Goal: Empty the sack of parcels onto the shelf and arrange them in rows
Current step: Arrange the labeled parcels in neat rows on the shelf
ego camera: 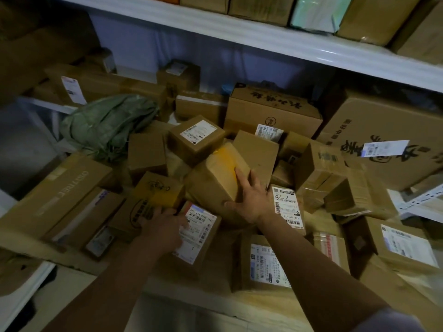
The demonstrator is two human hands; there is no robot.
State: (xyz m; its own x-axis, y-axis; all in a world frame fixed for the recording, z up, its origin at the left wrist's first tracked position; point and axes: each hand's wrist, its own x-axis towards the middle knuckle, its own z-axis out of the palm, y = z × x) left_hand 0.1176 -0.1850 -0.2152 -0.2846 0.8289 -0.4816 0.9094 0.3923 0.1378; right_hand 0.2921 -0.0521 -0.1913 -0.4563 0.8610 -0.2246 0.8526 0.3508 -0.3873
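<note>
A heap of brown cardboard parcels covers the wooden shelf [199, 305]. My right hand [249, 197] lies with spread fingers on a tilted box with yellow tape [215, 176] in the middle of the heap, thumb at its lower edge. My left hand [163, 226] rests on a small box with a white barcode label [199, 233] just left of it; the hand is blurred. The crumpled green sack [107, 123] lies at the back left, slumped against the boxes.
Large printed cartons [271, 111] [383, 144] stand at the back right. A long flat box [55, 195] lies at the left edge. The white upper shelf [263, 34] with more boxes overhangs the back. A white metal rack [422, 200] stands on the right.
</note>
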